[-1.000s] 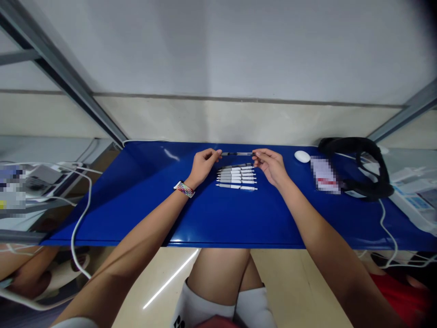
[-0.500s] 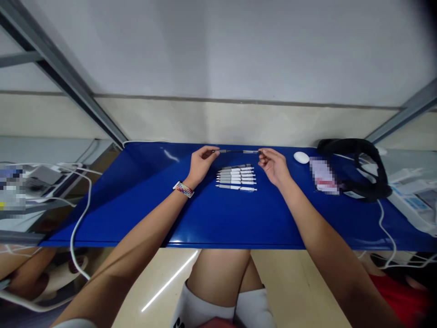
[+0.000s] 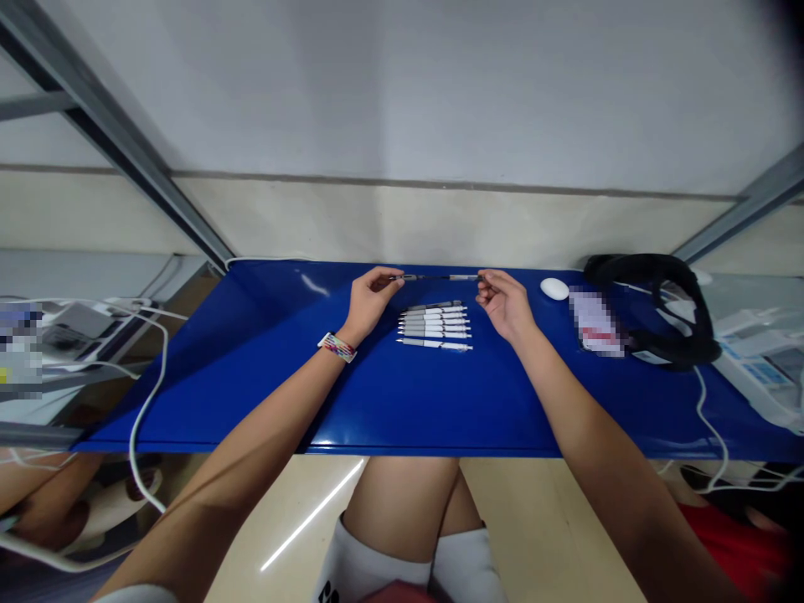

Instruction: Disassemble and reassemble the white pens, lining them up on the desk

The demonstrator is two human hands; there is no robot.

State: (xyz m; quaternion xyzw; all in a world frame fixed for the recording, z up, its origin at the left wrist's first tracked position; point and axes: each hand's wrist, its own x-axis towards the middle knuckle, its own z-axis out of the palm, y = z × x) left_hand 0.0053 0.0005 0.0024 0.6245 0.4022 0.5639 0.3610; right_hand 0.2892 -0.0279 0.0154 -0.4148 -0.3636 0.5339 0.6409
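Note:
Near the back of the blue table, my left hand (image 3: 372,297) pinches the grey grip section of a pen (image 3: 410,277). A thin, dark pen refill (image 3: 433,278) with a clear tail runs from it towards the right. My right hand (image 3: 504,303) pinches the far end of that refill between thumb and fingers, and its tip is hidden there. Just below lie several white and grey pens (image 3: 433,323) side by side, points to the left. One white pen (image 3: 435,343) rests slightly apart at the front of the row.
Right of my right hand are a white oval object (image 3: 554,289), a blurred-out phone-like item (image 3: 596,322) and a black headset-like strap (image 3: 703,310). The blue table (image 3: 389,402) meets the wall at its back. White cables (image 3: 164,360) hang at the left; other people sit on both sides.
The right hand and the refill's clear tail have shifted very slightly to the right. My left hand holds its place, and the row of pens is unchanged.

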